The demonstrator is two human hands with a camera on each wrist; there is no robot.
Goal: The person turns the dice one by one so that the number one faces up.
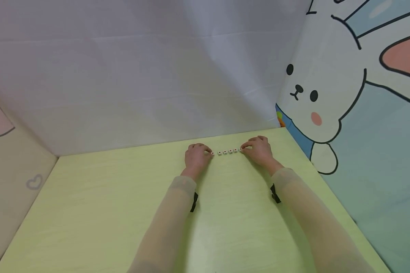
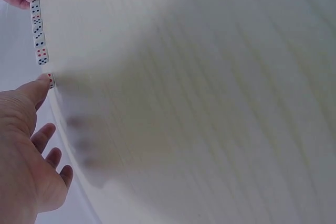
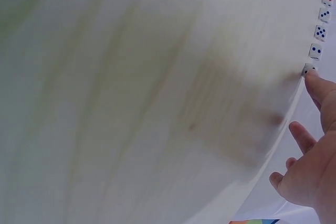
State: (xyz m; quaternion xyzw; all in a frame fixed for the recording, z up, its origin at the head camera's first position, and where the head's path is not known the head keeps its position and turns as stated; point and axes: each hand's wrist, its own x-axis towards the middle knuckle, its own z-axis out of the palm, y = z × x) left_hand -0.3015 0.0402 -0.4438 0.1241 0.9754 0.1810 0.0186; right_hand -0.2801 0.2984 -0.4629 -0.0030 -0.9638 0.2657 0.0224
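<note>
Several small white dice stand in a short row near the far edge of the pale table. At the row's left end my left hand pinches a die between thumb and forefinger, with a small gap between it and its neighbour. My right hand holds the die at the right end with its thumb and a finger. Red and blue pips show on the dice between, which no hand touches. Each hand's other fingers extend loosely in its wrist view. The fingers partly cover both end dice.
The yellowish tabletop stretches in front of and left of the row. A plain whitish cloth wall rises right behind the table's far edge. On the right hangs a cloth with a cartoon rabbit.
</note>
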